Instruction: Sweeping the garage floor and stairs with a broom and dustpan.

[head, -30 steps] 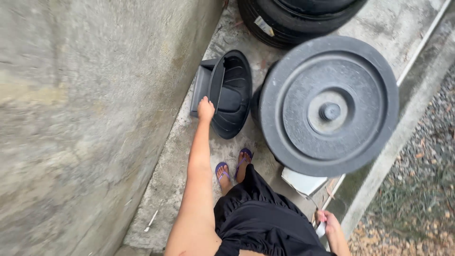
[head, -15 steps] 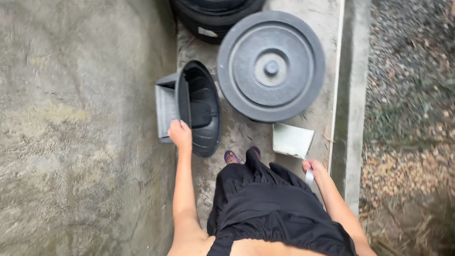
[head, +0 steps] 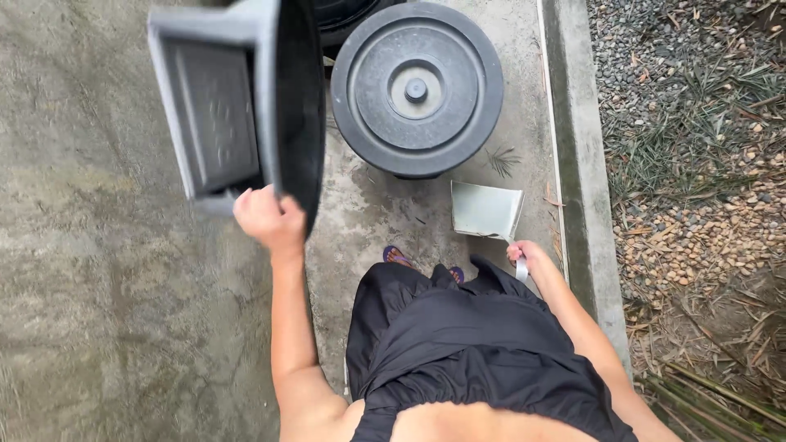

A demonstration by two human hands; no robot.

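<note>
While the left hand [head: 266, 217] grips the rim of a black basin [head: 246, 106] (tipped on edge, square base facing the concrete wall [head: 98, 311]), the right hand [head: 528, 255] is closed on the handle of a pale dustpan [head: 485, 211]. Basin is raised, beside a lidded black barrel [head: 416, 88]. Dustpan hangs low above the paved strip [head: 368, 213].

Left arm stretched forward and up, elbow nearly straight, bare forearm in full view. Left hand [head: 266, 218] clenched, fingers [head: 286, 219] curled tight, knuckles toward the camera. Right arm hangs down along the body, slightly bent. Right hand [head: 524, 254] low beside the hip, fingers closed in a loose fist, wrist turned inward.
</note>
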